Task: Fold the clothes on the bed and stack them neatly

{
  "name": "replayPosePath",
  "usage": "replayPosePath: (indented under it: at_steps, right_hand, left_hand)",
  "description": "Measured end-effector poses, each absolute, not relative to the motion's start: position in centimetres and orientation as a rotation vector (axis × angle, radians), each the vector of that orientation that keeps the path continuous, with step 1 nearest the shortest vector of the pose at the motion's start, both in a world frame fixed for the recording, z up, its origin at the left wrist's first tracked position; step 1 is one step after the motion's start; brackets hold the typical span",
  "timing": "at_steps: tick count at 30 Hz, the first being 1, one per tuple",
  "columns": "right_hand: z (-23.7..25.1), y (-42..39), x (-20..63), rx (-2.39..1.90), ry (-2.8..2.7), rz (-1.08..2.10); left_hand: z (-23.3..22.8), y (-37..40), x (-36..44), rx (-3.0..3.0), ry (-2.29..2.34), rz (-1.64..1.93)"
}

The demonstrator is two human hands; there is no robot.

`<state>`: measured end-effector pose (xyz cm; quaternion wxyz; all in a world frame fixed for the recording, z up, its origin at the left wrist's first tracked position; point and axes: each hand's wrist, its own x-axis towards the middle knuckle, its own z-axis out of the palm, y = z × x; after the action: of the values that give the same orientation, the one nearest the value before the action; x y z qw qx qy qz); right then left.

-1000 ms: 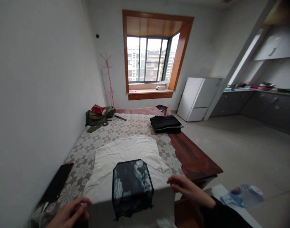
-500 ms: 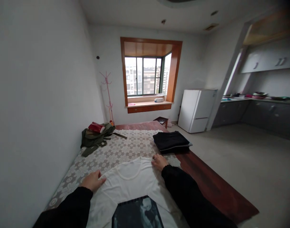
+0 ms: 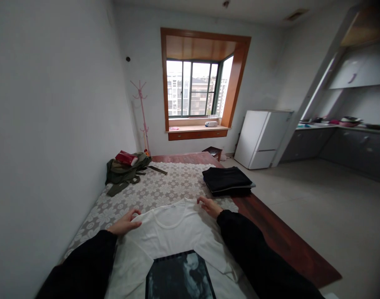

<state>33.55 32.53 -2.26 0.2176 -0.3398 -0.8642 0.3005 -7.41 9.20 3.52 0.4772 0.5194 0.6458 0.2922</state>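
White T-shirt (image 3: 174,232): lies flat on the lace-covered bed (image 3: 165,189), collar towards the window, dark printed panel (image 3: 180,276) at the near end. Left hand (image 3: 125,224): grip pinched on the shirt's left shoulder edge. Right hand (image 3: 210,206): fingers closed on the right shoulder edge beside the collar. Folded dark clothes (image 3: 227,180): just beyond the right hand. Green bag (image 3: 125,172): far left, by the wall.

No legible text, label, brand or number is observed; the dark print on the white T-shirt (image 3: 174,232) bears no readable lettering.
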Motion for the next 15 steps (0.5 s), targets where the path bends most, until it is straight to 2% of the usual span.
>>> replayPosePath:
  at_steps: [5, 8, 15]
  right_hand:
    - [-0.8, 33.3, 33.4, -0.78, -2.396, 0.957]
    - [0.8, 33.7, 33.6, -0.722, -2.401, 1.007]
    - [8.9, 32.3, 35.0, -0.599, -2.323, 1.122]
  left_hand:
    - [4.5, 7.9, -9.0, 1.128, 1.403, 0.934]
    - [5.3, 7.4, -9.6, 1.11, 1.447, 0.93]
    - [11.6, 4.9, -9.4, 1.142, 1.534, 1.092]
